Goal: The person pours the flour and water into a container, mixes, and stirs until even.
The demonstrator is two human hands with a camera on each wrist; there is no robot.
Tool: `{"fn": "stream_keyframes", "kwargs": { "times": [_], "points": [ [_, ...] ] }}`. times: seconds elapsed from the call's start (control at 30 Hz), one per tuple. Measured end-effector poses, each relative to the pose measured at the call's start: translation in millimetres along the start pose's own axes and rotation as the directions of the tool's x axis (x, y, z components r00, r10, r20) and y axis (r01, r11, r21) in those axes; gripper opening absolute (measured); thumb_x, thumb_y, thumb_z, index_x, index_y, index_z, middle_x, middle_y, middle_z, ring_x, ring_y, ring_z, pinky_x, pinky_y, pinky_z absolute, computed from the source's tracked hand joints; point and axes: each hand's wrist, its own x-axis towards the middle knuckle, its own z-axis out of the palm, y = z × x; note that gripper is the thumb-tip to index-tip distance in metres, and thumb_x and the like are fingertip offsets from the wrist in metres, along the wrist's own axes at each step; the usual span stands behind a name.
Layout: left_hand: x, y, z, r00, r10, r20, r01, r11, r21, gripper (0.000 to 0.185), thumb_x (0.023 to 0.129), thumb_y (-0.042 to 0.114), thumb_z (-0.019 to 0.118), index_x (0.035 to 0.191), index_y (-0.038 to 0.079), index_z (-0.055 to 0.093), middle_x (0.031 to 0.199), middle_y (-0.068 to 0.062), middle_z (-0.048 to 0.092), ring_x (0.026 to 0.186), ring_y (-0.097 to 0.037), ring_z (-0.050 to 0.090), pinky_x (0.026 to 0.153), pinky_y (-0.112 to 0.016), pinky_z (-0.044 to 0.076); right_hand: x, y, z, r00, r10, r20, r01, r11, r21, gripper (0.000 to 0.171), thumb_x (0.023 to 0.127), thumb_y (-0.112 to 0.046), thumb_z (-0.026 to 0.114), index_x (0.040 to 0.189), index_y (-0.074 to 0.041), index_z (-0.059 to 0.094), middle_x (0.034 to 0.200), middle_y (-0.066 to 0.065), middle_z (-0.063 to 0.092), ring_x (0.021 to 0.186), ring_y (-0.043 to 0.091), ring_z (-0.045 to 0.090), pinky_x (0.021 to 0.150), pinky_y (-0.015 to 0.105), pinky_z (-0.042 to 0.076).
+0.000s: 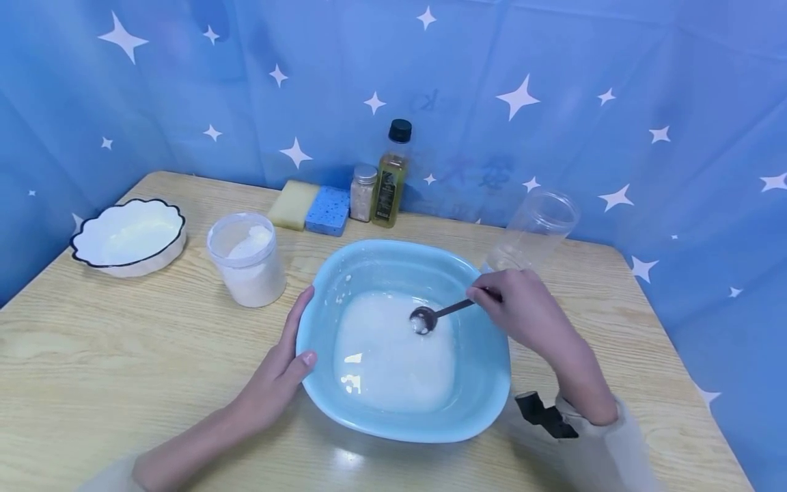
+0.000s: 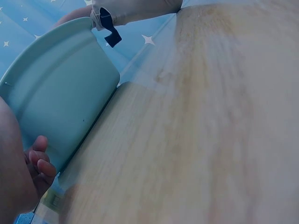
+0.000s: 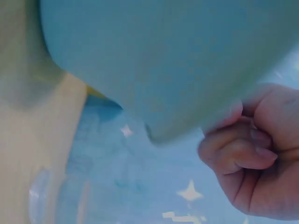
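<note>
A light blue basin stands on the table, with milky white liquid in its bottom. My left hand holds the basin's left side, its thumb at the rim and its other fingers along the outer wall. In the left wrist view, curled fingertips lie by that outer wall. My right hand pinches the handle of a dark spoon over the basin's right rim. The spoon's bowl is at the liquid, with a little white in it. In the right wrist view the basin hides the spoon.
Left of the basin stand a clear tub of white powder and a scalloped white dish. Behind are a yellow sponge, blue sponge, small shaker jar and oil bottle. A transparent jar stands behind my right hand.
</note>
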Motion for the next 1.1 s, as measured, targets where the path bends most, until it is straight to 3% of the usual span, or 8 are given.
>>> {"fn": "stream_keyframes", "kwargs": {
  "times": [0.13,0.27,0.4,0.53,0.7,0.9,1.1],
  "points": [
    [-0.5,0.9,0.1,1.000,0.005,0.010,-0.005,1.000,-0.016,0.069,0.096,0.011,0.039,0.150,0.032,0.001,0.155,0.001,0.007,0.123,-0.036,0.042,0.087,-0.034,0.048,-8.0,8.2,-16.2,0.991,-0.012,0.133,0.006,0.999,0.046,0.014,0.089,-0.010,0.061,0.081,-0.012,0.071,0.051,-0.006,0.042,0.046,0.010,0.036,0.044,0.024,0.033],
    [-2.6,2.5,-0.2,1.000,0.007,0.007,-0.007,1.000,-0.025,0.069,0.096,0.010,0.038,0.150,0.031,0.001,0.155,-0.003,0.007,0.123,-0.039,0.041,0.082,-0.032,0.050,-11.2,12.8,-20.5,0.954,-0.086,0.287,0.034,0.983,0.182,0.017,0.091,-0.010,0.058,0.082,-0.016,0.071,0.051,-0.008,0.042,0.044,0.007,0.035,0.040,0.022,0.032],
    [-3.3,2.7,-0.8,1.000,0.002,0.006,-0.002,1.000,-0.026,0.068,0.096,0.011,0.038,0.150,0.031,0.001,0.155,-0.001,0.007,0.123,-0.039,0.041,0.082,-0.032,0.050,-6.0,7.5,-9.3,0.919,-0.210,0.333,0.116,0.952,0.282,0.018,0.092,-0.014,0.057,0.081,-0.018,0.070,0.053,-0.011,0.043,0.044,0.004,0.036,0.042,0.021,0.034],
    [-1.3,1.5,-0.3,1.000,0.002,0.009,-0.001,1.000,-0.031,0.068,0.096,0.011,0.038,0.150,0.031,0.000,0.155,0.001,0.007,0.125,-0.036,0.040,0.085,-0.033,0.049,-0.3,-4.3,7.0,0.914,-0.269,0.305,0.160,0.927,0.338,0.017,0.093,-0.018,0.057,0.082,-0.019,0.070,0.052,-0.011,0.043,0.044,0.004,0.037,0.043,0.021,0.035],
    [-0.8,-0.4,-0.3,1.000,0.021,0.004,-0.021,1.000,-0.012,0.069,0.096,0.011,0.038,0.150,0.030,0.000,0.155,0.001,0.007,0.124,-0.035,0.040,0.087,-0.036,0.048,4.4,-14.9,24.6,0.949,-0.248,0.193,0.179,0.931,0.318,0.016,0.092,-0.015,0.057,0.082,-0.017,0.069,0.050,-0.011,0.042,0.043,0.005,0.038,0.043,0.021,0.035],
    [-0.5,-0.9,0.8,0.999,0.038,0.001,-0.038,0.999,-0.006,0.069,0.095,0.010,0.039,0.150,0.030,0.001,0.155,-0.005,0.009,0.120,-0.036,0.046,0.086,-0.037,0.049,8.4,-16.7,35.8,0.993,-0.112,0.038,0.102,0.975,0.196,0.015,0.091,-0.014,0.060,0.084,-0.011,0.072,0.051,-0.007,0.042,0.044,0.008,0.036,0.043,0.022,0.032],
    [-1.3,-0.4,1.3,0.999,0.034,0.003,-0.033,0.999,-0.025,0.069,0.096,0.010,0.039,0.150,0.030,0.002,0.154,-0.005,0.010,0.118,-0.037,0.047,0.084,-0.037,0.050,10.2,-10.2,28.3,0.999,0.006,-0.032,-0.003,0.995,0.096,0.015,0.091,-0.013,0.060,0.089,-0.008,0.073,0.052,-0.003,0.042,0.044,0.011,0.036,0.043,0.025,0.032]
  ]
}}
